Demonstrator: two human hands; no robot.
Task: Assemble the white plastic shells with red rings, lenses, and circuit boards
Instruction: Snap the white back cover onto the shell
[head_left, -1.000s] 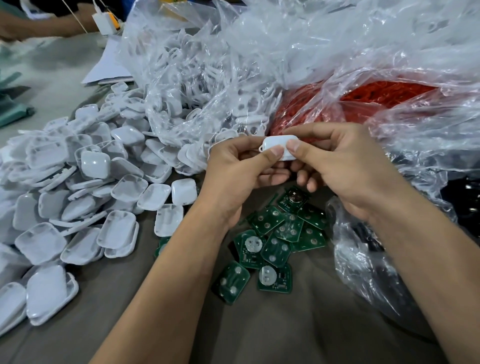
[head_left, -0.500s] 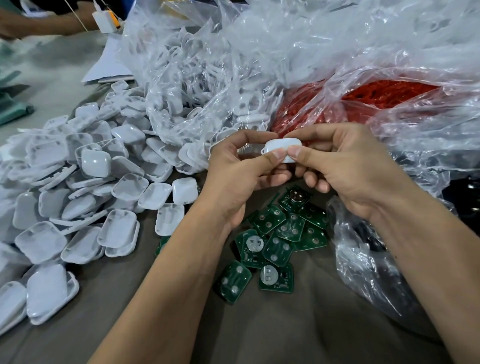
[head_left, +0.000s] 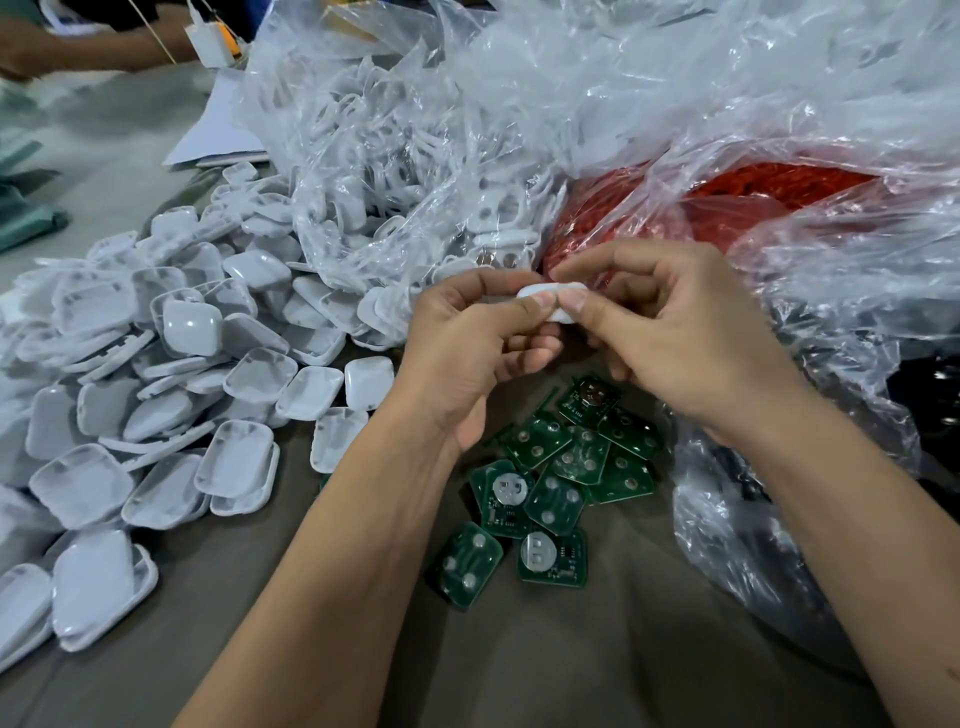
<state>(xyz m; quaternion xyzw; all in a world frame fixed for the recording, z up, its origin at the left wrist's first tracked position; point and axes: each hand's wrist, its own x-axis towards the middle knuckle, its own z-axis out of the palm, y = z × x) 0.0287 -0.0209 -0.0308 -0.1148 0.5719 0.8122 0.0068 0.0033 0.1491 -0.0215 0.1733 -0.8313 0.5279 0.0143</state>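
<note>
Left hand (head_left: 467, 353): I see it raised over the table, thumb and curled fingers pinching the left end of a white shell (head_left: 553, 301).
Right hand (head_left: 675, 332): thumb pressed on the right end of the same shell, fingers curled behind it, so both hands grip it.
Shell: held edge-on between the two thumbs, above the circuit boards (head_left: 550, 483), in front of the red rings bag (head_left: 727, 208).
Circuit boards: green, loose pile on the grey table (head_left: 571, 665), just below my hands.
Shell pile (head_left: 156, 389): white halves heaped on the left, spilling from a clear bag (head_left: 415, 156).
Lenses: can't tell where they are.
Far left: another person's arm (head_left: 78, 47) at the top edge.
</note>
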